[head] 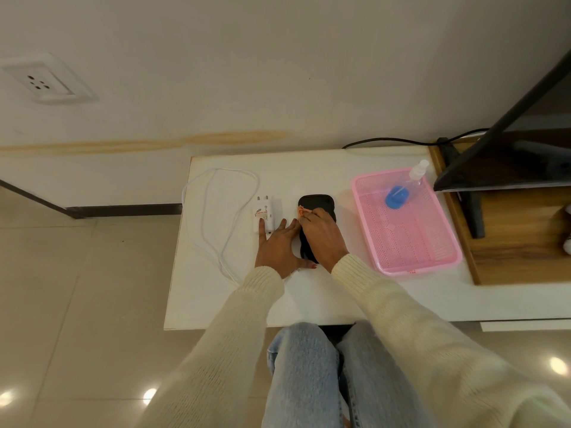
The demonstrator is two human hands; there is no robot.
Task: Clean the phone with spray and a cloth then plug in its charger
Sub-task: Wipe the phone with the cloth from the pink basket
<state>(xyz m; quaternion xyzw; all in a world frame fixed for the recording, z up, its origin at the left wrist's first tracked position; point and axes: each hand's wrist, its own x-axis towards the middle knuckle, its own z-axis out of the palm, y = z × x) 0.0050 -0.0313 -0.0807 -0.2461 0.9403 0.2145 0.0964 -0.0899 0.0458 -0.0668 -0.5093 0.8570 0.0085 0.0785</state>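
Observation:
A black phone (316, 202) lies flat in the middle of the white table (309, 298). My right hand (321, 236) rests on top of it, its fingers curled round a small pink-orange cloth (301, 210) pressed against the phone's left side. My left hand (276, 245) lies flat on the table just left of the phone, fingers straight, with one fingertip touching the white charger plug (265, 213). The charger's white cable (234, 170) loops to the left. A clear spray bottle (411, 180) with blue liquid lies in the pink tray (417, 267).
A wall socket (38, 83) sits far up on the left wall. A dark screen on a stand (509, 134) occupies a wooden surface on the right, with a black cord behind the table. My knees are under the table's near edge.

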